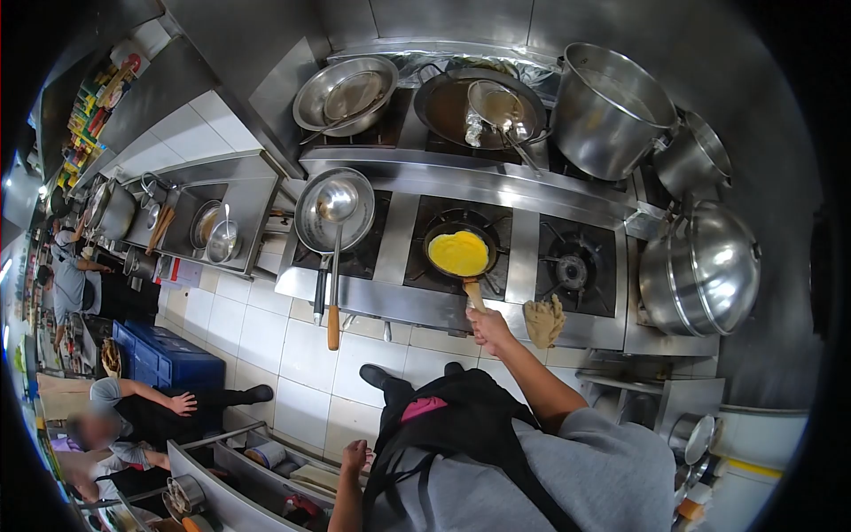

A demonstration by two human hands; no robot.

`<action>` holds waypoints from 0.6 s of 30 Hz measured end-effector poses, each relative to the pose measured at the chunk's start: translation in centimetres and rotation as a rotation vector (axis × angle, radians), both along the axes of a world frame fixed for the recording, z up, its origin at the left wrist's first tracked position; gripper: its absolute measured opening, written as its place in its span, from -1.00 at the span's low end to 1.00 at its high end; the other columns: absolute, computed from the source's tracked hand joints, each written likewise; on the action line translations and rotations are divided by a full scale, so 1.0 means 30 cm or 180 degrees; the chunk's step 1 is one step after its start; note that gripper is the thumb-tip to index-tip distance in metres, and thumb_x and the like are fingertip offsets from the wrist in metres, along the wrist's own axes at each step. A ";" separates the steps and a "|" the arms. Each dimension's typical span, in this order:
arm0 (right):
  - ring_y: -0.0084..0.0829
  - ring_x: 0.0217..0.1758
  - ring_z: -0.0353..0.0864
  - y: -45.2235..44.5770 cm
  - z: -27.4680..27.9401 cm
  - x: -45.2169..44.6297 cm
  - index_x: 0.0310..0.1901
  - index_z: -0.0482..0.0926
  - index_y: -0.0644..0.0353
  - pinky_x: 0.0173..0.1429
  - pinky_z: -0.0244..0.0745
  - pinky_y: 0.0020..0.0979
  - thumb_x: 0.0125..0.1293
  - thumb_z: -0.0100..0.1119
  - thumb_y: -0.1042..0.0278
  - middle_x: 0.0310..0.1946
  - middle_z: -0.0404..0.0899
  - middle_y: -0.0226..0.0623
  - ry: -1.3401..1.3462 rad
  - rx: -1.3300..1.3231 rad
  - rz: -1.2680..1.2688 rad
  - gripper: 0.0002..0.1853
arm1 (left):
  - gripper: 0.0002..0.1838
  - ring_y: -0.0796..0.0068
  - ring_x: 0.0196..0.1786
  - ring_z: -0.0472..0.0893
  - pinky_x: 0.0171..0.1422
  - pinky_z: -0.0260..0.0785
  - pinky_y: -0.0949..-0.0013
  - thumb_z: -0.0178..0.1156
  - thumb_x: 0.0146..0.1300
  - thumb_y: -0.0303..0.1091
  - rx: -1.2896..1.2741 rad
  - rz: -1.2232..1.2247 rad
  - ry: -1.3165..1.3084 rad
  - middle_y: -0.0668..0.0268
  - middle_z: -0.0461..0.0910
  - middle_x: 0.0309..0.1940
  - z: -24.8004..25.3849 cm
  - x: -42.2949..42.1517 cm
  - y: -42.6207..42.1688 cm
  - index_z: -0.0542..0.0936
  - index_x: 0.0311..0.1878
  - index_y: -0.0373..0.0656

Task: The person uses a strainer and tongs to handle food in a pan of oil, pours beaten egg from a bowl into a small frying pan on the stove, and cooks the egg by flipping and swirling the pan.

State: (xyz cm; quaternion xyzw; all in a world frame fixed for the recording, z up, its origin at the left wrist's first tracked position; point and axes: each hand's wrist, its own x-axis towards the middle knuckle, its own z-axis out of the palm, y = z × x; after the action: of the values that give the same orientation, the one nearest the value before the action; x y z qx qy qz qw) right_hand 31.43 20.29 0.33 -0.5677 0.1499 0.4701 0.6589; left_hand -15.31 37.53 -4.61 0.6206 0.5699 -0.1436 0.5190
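My right hand [487, 329] is closed around the handle of a small frying pan [432, 238], which rests over the middle front burner. A flat yellow egg layer [461, 254] covers much of the pan's bottom. Some light cloth seems to be wrapped on the handle [474, 293]. To the right of that hand, a crumpled tan cloth [544, 322] lies over the stove's front edge. My left hand [357, 457] hangs low beside my apron, away from the stove. Its fingers are curled, and I see nothing in them.
A wok [306, 213] with a ladle [337, 202] in it sits on the left burner. Behind stand a metal bowl [310, 97], a wide pan [434, 111] with a strainer, and a stockpot [603, 133]. A domed steamer [700, 266] is at right. Several co-workers are at left.
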 end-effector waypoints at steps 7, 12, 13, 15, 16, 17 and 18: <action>-0.72 -0.78 0.06 -0.024 0.018 -0.003 -0.35 0.39 0.12 -0.73 -0.08 -0.55 0.28 0.19 0.22 -0.71 0.17 -0.61 -0.0319 -0.0286 0.0192 -0.78 | -0.66 0.48 -0.50 0.61 -0.56 0.41 0.43 0.03 0.32 -0.17 0.0023 0.0022 -0.0001 0.23 0.62 -0.40 0.020 0.012 -0.011 0.53 -0.03 -0.25; -0.62 -0.79 0.20 -0.027 0.070 -0.014 -0.44 0.45 0.19 -0.72 0.06 -0.48 0.25 0.20 0.20 -0.73 0.30 -0.52 -0.1094 -0.0802 0.0497 -0.74 | -0.67 0.48 -0.51 0.61 -0.56 0.41 0.43 0.03 0.32 -0.18 0.0011 0.0049 0.0011 0.23 0.62 -0.40 0.036 0.013 -0.015 0.54 -0.04 -0.25; -0.62 -0.79 0.20 -0.028 0.076 -0.015 -0.44 0.45 0.19 -0.72 0.06 -0.48 0.25 0.20 0.20 -0.73 0.30 -0.52 -0.1097 -0.0798 0.0496 -0.74 | -0.67 0.48 -0.51 0.61 -0.56 0.42 0.43 0.03 0.32 -0.18 0.0040 0.0016 0.0038 0.23 0.62 -0.40 0.044 0.014 -0.016 0.54 -0.04 -0.25; -0.54 -0.75 0.31 -0.030 0.083 -0.017 -0.45 0.48 0.26 -0.66 0.18 -0.39 0.25 0.19 0.15 -0.73 0.35 -0.43 -0.1574 -0.1185 0.0737 -0.68 | -0.67 0.48 -0.51 0.61 -0.56 0.42 0.43 0.03 0.32 -0.18 0.0073 -0.0017 0.0063 0.23 0.62 -0.41 0.045 0.008 -0.014 0.53 -0.04 -0.24; -0.54 -0.75 0.31 -0.034 0.065 -0.016 -0.45 0.48 0.26 -0.66 0.18 -0.39 0.25 0.19 0.15 -0.73 0.35 -0.43 -0.1578 -0.1180 0.0737 -0.68 | -0.67 0.48 -0.51 0.61 -0.56 0.42 0.43 0.03 0.32 -0.18 0.0056 -0.0023 0.0070 0.23 0.62 -0.41 0.046 0.006 -0.013 0.53 -0.03 -0.24; -0.45 -0.70 0.38 -0.037 0.044 -0.014 -0.42 0.50 0.31 -0.59 0.25 -0.32 0.24 0.18 0.13 -0.71 0.40 -0.34 -0.1968 -0.1299 0.0854 -0.66 | -0.67 0.49 -0.51 0.60 -0.56 0.42 0.43 0.03 0.33 -0.18 0.0038 -0.0028 0.0077 0.23 0.62 -0.41 0.042 0.000 -0.011 0.53 -0.02 -0.23; -0.37 -0.66 0.45 -0.042 0.024 -0.014 -0.39 0.52 0.36 -0.52 0.32 -0.26 0.24 0.17 0.10 -0.69 0.46 -0.25 -0.2357 -0.1417 0.0970 -0.62 | -0.67 0.49 -0.51 0.60 -0.56 0.42 0.43 0.03 0.33 -0.18 0.0042 -0.0025 0.0074 0.23 0.62 -0.41 0.038 -0.004 -0.010 0.53 -0.02 -0.23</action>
State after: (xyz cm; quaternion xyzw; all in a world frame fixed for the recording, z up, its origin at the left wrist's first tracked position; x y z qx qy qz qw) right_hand 31.02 19.03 1.04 -0.8409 -0.0836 0.2834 0.4535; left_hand -15.43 37.22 -3.46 0.6246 0.5744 -0.1491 0.5077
